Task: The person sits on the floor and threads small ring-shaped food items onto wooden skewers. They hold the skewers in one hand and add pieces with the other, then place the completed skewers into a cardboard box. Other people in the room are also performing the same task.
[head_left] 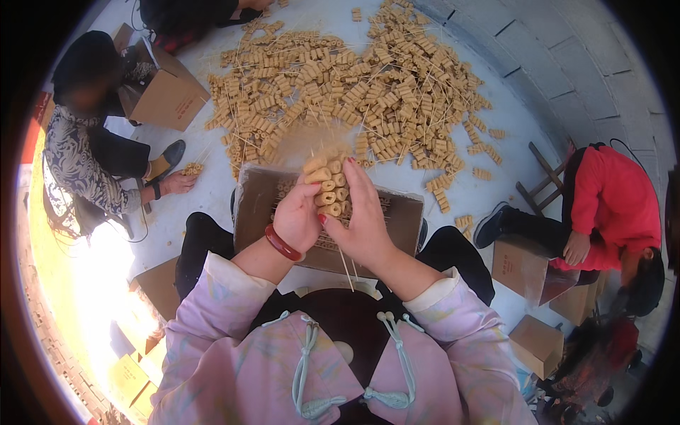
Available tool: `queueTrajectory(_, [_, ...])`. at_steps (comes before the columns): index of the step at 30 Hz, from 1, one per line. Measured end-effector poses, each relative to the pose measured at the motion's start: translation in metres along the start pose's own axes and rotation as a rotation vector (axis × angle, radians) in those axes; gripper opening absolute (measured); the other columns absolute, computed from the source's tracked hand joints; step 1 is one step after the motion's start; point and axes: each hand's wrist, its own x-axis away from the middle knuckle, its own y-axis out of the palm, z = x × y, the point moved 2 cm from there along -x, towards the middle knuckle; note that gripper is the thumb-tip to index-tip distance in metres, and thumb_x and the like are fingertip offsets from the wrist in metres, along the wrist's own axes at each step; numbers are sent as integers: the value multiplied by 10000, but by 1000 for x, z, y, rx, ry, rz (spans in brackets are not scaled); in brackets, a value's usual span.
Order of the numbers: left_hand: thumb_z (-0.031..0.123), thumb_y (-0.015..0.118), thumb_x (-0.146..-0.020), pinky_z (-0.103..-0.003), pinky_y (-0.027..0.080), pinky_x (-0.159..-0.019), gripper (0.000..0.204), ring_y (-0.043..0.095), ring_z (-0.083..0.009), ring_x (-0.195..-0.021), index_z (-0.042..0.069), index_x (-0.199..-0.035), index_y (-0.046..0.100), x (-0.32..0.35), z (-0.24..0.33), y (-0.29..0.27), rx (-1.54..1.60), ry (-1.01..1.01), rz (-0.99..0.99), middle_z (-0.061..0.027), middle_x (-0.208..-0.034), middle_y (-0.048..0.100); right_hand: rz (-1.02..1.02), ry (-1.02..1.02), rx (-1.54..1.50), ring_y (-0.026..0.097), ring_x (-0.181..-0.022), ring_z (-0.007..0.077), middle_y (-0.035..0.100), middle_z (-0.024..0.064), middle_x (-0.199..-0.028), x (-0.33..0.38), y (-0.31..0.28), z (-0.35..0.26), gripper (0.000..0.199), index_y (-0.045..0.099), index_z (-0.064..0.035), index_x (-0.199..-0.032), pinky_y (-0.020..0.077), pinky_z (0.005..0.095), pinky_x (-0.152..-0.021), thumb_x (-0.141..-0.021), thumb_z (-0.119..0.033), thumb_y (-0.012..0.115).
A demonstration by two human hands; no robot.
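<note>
My left hand (295,216), with a dark red bangle at the wrist, and my right hand (363,223), with red nails, are closed round a bunch of skewers (329,188). Thick tan rings or coils are threaded on them, and thin stick ends point down toward me. The bunch is held between both palms above an open cardboard box (404,221) in front of my lap. More skewers lie inside that box, partly hidden by my hands and forearms.
A large heap of similar skewers (397,92) spreads over the pale floor beyond the box. At left a person (92,156) reaches to a skewer beside another carton (170,95). At right a person in red (602,191) sits by a wooden stool (544,177) and cardboard boxes (536,346).
</note>
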Motion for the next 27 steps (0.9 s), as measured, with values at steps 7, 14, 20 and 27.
queueTrajectory(7, [168, 477, -874, -404, 323, -1100, 540, 449, -259, -1288, 25, -1388, 390, -4, 3, 3, -20, -49, -91, -121, -1381, 488, -34, 18, 32, 340, -1309, 432, 303, 286, -1439, 2, -2, -5, 778, 249, 47, -1435, 263, 465, -1104, -783, -162, 619])
queueTrajectory(14, [194, 454, -903, -402, 340, -1086, 503, 464, -249, -1273, 44, -1381, 407, 0, -2, -7, -19, -115, -65, -105, -1376, 494, 9, 37, -48, 342, -1297, 456, 292, 303, -1436, 10, 2, 0, 740, 287, 15, -1435, 278, 467, -1093, -803, -160, 631])
queueTrajectory(20, [167, 428, -919, -400, 368, -1059, 454, 510, -245, -1219, 33, -1353, 440, 1, -7, -11, 46, -142, -78, -99, -1327, 536, -44, 88, 2, 348, -1275, 456, 281, 298, -1442, 11, 4, 0, 692, 313, -17, -1433, 281, 484, -1083, -811, -136, 593])
queueTrajectory(27, [143, 435, -920, -381, 374, -1052, 408, 519, -233, -1198, 37, -1311, 479, 4, -5, -9, 100, -131, -74, -92, -1280, 567, -37, 23, 22, 323, -1296, 465, 256, 297, -1460, 13, 7, -1, 666, 332, -22, -1430, 261, 486, -1091, -821, -122, 580])
